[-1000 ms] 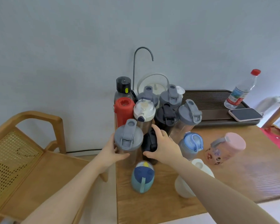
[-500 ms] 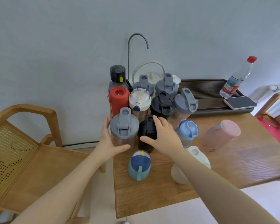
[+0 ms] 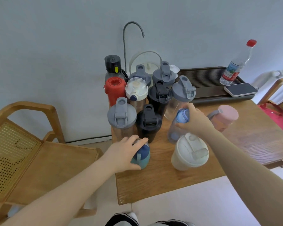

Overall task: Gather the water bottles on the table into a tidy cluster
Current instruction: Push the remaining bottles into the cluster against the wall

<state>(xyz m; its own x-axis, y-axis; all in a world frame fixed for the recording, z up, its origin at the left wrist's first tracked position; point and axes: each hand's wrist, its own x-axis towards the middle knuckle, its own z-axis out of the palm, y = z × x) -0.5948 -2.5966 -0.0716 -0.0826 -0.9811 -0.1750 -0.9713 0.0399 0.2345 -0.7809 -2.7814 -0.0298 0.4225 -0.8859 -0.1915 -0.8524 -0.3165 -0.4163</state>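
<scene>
Several bottles stand bunched at the back left of the wooden table [image 3: 170, 181]: a red one [image 3: 115, 90], grey-lidded shakers [image 3: 122, 115] and black shakers [image 3: 149, 123]. My left hand [image 3: 126, 152] is wrapped over the top of a small teal bottle with a dark blue lid [image 3: 141, 158] near the front edge. My right hand [image 3: 194, 119] grips the blue lid of a clear bottle [image 3: 178, 126]. A cream shaker [image 3: 189, 154] stands in front of it. A pink-lidded bottle [image 3: 224, 117] stands apart to the right.
A dark slatted tray [image 3: 207, 79] at the back holds a clear plastic bottle with a red cap [image 3: 237, 64] and a phone [image 3: 240, 89]. A kettle with a gooseneck tap [image 3: 145, 62] stands behind the cluster. A wooden cane chair [image 3: 23, 144] is on the left.
My left hand left the grey-lidded shaker and came down onto the teal bottle. My right hand left the black shaker and took hold of the blue-lidded bottle.
</scene>
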